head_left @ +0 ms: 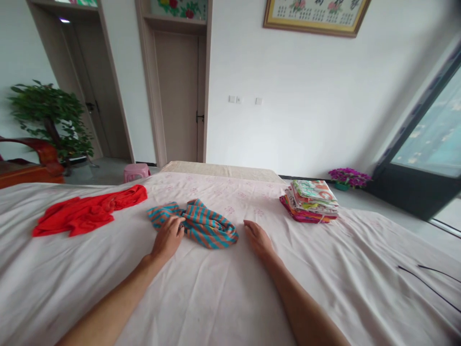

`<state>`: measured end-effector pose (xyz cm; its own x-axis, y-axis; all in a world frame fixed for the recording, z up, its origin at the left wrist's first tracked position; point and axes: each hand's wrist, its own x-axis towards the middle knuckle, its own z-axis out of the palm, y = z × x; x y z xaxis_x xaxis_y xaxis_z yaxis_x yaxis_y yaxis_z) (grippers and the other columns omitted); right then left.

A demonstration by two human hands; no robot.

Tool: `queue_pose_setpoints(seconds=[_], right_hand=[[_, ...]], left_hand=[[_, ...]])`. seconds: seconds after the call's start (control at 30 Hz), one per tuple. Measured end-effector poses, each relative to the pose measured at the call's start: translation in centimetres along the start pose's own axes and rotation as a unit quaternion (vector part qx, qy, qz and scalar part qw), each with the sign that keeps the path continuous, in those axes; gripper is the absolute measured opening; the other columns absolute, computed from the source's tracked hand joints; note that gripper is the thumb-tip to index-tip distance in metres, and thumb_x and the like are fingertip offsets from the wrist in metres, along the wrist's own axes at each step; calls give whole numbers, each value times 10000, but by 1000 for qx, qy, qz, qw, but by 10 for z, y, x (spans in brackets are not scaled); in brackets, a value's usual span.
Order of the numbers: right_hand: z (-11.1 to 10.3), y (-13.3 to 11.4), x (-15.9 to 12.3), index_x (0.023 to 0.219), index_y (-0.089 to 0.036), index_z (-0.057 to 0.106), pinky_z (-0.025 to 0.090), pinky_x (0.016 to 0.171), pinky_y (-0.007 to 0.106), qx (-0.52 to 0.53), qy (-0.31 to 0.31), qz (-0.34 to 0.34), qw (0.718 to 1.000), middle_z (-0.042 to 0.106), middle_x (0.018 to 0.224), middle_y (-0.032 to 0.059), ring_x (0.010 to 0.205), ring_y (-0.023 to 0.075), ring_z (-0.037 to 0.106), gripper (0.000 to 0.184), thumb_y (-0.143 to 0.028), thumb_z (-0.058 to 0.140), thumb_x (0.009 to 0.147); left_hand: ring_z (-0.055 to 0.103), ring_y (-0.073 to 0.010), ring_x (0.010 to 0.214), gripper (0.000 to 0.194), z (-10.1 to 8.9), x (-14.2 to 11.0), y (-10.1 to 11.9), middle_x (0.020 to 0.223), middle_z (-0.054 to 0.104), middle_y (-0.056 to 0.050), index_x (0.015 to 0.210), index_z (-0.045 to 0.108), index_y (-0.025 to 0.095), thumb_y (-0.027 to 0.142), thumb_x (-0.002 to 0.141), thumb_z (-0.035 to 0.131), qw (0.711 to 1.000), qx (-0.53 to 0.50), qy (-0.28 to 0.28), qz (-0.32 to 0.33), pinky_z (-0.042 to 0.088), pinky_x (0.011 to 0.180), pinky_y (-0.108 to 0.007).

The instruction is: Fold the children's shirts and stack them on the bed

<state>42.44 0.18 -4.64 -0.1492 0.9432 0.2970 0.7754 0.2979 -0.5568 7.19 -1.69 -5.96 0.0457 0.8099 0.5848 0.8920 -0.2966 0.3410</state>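
A crumpled garment with teal and brown stripes (201, 225) lies in the middle of a bed covered by a pale pink sheet (216, 298). My left hand (167, 237) rests on its near left edge, fingers curled onto the cloth. My right hand (258, 237) lies flat on the sheet just right of the striped garment, fingers stretched out and holding nothing. A red garment (86, 209) lies spread out to the left, apart from both hands.
A stack of folded colourful cloths (311, 201) sits at the bed's far right. A black cable (428, 281) lies on the sheet at right. Beyond the bed are a pink stool (136, 171), a potted plant (50, 117), wooden doors and a glass door at right.
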Motion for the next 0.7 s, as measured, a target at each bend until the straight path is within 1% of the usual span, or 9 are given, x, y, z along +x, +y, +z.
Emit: queue_pose_setpoints(seconds=[0.07,0.1,0.17,0.23,0.3,0.37,0.47,0.57,0.7], right_hand=[[0,-2,-1,1269,-177,621,405,1052,333,-2,-8,-25,1000,656,1269,96,1199,218,580,427,-355,371,972],[0,-3,-1,1270,-176,621,403,1053,335,-5,-10,-35,999,656,1271,96,1199,220,579,423,-353,376,974],[-1,-6,-3,1280,-176,614,403,1049,336,-14,-14,-49,999,655,1273,96,1196,225,579,415,-345,384,979],[-3,-11,-6,1290,-180,605,409,1034,332,-26,-19,-59,998,654,1268,99,1184,226,582,405,-337,393,983],[-5,-16,-10,1302,-189,595,414,1018,324,-41,-28,-76,996,651,1265,101,1171,224,585,398,-340,401,990],[-7,-22,-14,1305,-203,593,414,1006,314,-52,-36,-101,993,654,1253,95,1155,217,588,388,-341,399,998],[-10,-28,-17,1245,-223,629,418,980,291,-55,-52,-129,989,681,1184,74,1107,197,604,351,-314,390,1005],[-12,-31,-19,1158,-230,671,427,951,272,-52,-61,-129,988,698,1126,62,1061,183,618,331,-290,384,1005],[-13,-31,-19,1167,-234,672,432,950,268,-43,-57,-119,990,697,1129,63,1062,181,622,346,-299,370,1010]], left_hand=[[556,-265,1184,309,3,2,-5,1214,617,-130,1186,579,166,225,894,499,998,57,6,-35,444,1025,-402],[557,-271,1179,301,4,2,-5,1215,616,-134,1173,579,166,242,889,514,996,80,-2,-47,446,1012,-402],[570,-276,1150,227,4,2,-4,1160,634,-125,1074,604,178,267,874,543,992,110,-30,-56,454,981,-396],[590,-265,1102,131,4,2,-3,1070,653,-106,951,610,191,270,873,541,991,113,-50,-50,462,948,-376],[601,-253,1071,107,4,3,-3,1022,659,-98,894,599,196,257,885,511,992,108,-55,-46,461,933,-360],[615,-246,1048,132,4,2,-3,989,670,-99,888,590,196,240,901,467,992,100,-58,-47,462,923,-350],[640,-224,1046,209,2,1,-1,1018,700,-98,971,588,192,204,923,385,994,77,-63,-49,472,903,-326],[658,-184,1063,295,-2,-3,5,1111,717,-75,1070,585,206,161,920,335,995,45,-76,-41,480,891,-286],[678,-171,1025,327,-9,-4,12,1089,740,-41,1032,619,231,136,883,343,993,-22,-110,-33,484,877,-271]])
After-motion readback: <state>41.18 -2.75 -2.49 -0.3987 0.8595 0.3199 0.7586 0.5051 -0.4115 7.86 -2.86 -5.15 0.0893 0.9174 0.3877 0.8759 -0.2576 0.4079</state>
